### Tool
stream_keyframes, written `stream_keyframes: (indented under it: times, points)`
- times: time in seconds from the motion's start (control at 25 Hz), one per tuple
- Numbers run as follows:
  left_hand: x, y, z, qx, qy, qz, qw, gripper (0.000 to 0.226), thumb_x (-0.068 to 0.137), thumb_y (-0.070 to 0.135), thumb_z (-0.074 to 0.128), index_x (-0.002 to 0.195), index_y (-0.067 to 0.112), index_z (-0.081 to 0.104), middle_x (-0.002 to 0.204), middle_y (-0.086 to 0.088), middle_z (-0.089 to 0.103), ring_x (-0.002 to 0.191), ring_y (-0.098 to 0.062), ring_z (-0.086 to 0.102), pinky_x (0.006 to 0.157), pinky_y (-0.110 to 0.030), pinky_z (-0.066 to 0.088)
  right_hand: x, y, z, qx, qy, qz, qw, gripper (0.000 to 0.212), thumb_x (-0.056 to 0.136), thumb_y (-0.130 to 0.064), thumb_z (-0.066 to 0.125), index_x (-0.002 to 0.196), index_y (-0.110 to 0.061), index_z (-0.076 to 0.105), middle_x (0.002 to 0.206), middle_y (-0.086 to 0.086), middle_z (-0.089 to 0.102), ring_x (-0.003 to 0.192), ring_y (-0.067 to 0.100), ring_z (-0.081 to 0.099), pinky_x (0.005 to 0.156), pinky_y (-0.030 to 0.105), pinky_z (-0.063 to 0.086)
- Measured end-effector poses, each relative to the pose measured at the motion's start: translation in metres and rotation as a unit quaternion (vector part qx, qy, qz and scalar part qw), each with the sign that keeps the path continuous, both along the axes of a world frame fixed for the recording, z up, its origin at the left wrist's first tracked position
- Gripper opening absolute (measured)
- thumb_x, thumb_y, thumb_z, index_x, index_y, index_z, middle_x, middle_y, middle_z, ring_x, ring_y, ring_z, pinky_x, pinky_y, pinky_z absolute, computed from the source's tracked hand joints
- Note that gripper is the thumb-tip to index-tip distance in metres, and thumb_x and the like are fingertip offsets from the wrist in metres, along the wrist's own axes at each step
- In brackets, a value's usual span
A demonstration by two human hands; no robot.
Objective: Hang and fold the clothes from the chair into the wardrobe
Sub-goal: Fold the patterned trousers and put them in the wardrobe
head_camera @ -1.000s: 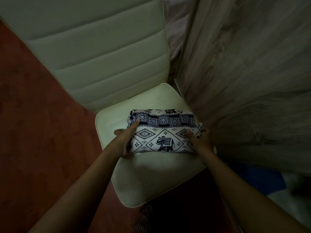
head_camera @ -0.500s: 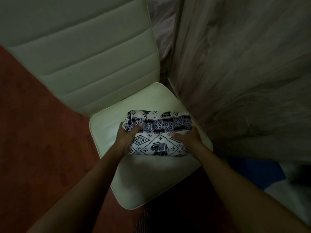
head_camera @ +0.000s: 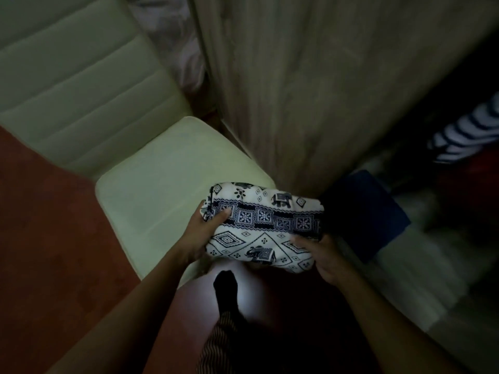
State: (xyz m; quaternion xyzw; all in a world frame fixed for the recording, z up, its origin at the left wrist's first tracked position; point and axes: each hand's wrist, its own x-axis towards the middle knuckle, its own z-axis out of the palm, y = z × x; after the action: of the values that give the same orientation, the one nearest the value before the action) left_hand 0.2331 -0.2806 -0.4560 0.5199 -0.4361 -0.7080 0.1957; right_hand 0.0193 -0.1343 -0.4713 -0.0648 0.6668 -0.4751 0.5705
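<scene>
A pale wood-grain wardrobe panel (head_camera: 310, 90) fills the upper right of the frame. A cream padded chair with a ribbed back (head_camera: 162, 198) takes the upper left and centre, standing on a red-brown carpeted floor (head_camera: 48, 252) that runs down the left side.

At the centre, over the seat's lower-right corner and reaching past its edge, is a folded white cloth printed with dark blue elephants and diamond bands (head_camera: 264, 228). Whether it touches the seat cannot be told.

The left hand (head_camera: 199, 236) grips the cloth's left end, thumb on top and fingers curled beneath. The right hand (head_camera: 326, 260) grips its lower-right corner in the same way.

A dark blue folded fabric (head_camera: 372, 211) lies just right of the cloth, and a navy-and-white striped garment (head_camera: 464, 139) shows at the right edge. A foot in a dark sock (head_camera: 225, 287) stands below the cloth.
</scene>
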Motion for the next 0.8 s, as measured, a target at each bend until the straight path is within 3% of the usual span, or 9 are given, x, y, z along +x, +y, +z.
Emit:
stream_keyframes:
  times: [0.12, 0.28, 0.4, 0.44, 0.56, 0.68, 0.8]
  points:
    - [-0.057, 0.057, -0.005, -0.004, 0.013, -0.054, 0.998, 0.039, 0.084, 0.022, 0.070, 0.120, 0.018, 0.055, 0.112, -0.014, 0.069, 0.101, -0.035, 0.067, 0.084, -0.054, 0.053, -0.043, 0.077, -0.010, 0.014, -0.014, -0.047, 0.999, 0.025, 0.079, 0.000, 0.069, 0.100, -0.014, 0.065, 0.091, 0.006, 0.074, 0.080, 0.021, 0.072, 0.067, 0.035, 0.059]
    - [-0.138, 0.103, -0.017, -0.047, 0.009, -0.132, 0.990, 0.025, 0.087, 0.013, 0.066, 0.111, 0.016, 0.061, 0.104, -0.009, 0.072, 0.098, -0.027, 0.068, 0.080, -0.039, 0.057, -0.098, 0.146, -0.035, 0.035, -0.004, -0.137, 0.990, 0.037, 0.071, -0.008, 0.077, 0.105, -0.013, 0.064, 0.102, 0.014, 0.072, 0.089, 0.031, 0.070, 0.080, 0.052, 0.055]
    - [-0.202, 0.114, -0.044, -0.066, -0.013, -0.203, 0.977, 0.030, 0.086, 0.016, 0.068, 0.114, 0.014, 0.059, 0.104, -0.010, 0.071, 0.094, -0.024, 0.069, 0.077, -0.037, 0.058, -0.136, 0.179, -0.065, 0.050, 0.001, -0.195, 0.980, 0.049, 0.066, -0.022, 0.082, 0.111, -0.014, 0.062, 0.103, 0.012, 0.071, 0.084, 0.031, 0.068, 0.061, 0.040, 0.058]
    - [-0.223, 0.113, -0.057, -0.081, -0.026, -0.232, 0.969, 0.034, 0.085, 0.021, 0.069, 0.116, 0.013, 0.058, 0.104, -0.010, 0.071, 0.091, -0.023, 0.070, 0.074, -0.036, 0.059, -0.148, 0.185, -0.081, 0.057, 0.013, -0.211, 0.976, 0.059, 0.061, -0.031, 0.085, 0.113, -0.016, 0.061, 0.104, 0.010, 0.070, 0.084, 0.030, 0.067, 0.059, 0.039, 0.057]
    - [-0.283, 0.102, -0.098, -0.180, -0.062, -0.336, 0.923, 0.020, 0.088, 0.034, 0.065, 0.103, 0.021, 0.060, 0.088, -0.002, 0.072, 0.064, -0.010, 0.063, 0.054, -0.025, 0.052, -0.187, 0.188, -0.146, 0.035, 0.037, -0.236, 0.970, 0.067, 0.056, -0.049, 0.085, 0.114, -0.027, 0.060, 0.105, 0.004, 0.070, 0.091, 0.030, 0.067, 0.078, 0.056, 0.055]
    - [-0.334, 0.093, -0.144, -0.233, -0.056, -0.371, 0.897, 0.004, 0.094, 0.021, 0.056, 0.091, 0.018, 0.055, 0.058, 0.010, 0.062, 0.039, 0.005, 0.049, 0.039, -0.010, 0.037, -0.218, 0.172, -0.205, -0.031, 0.046, -0.299, 0.953, 0.049, 0.064, -0.037, 0.084, 0.109, -0.027, 0.065, 0.100, 0.004, 0.072, 0.088, 0.029, 0.069, 0.080, 0.056, 0.054]
    - [-0.373, 0.076, -0.184, -0.268, -0.036, -0.378, 0.885, 0.004, 0.094, 0.008, 0.054, 0.093, 0.012, 0.054, 0.048, 0.012, 0.062, 0.041, 0.004, 0.055, 0.038, -0.007, 0.038, -0.241, 0.146, -0.253, -0.074, 0.033, -0.340, 0.937, 0.034, 0.076, -0.014, 0.076, 0.108, -0.017, 0.066, 0.098, 0.012, 0.072, 0.081, 0.032, 0.071, 0.073, 0.051, 0.057]
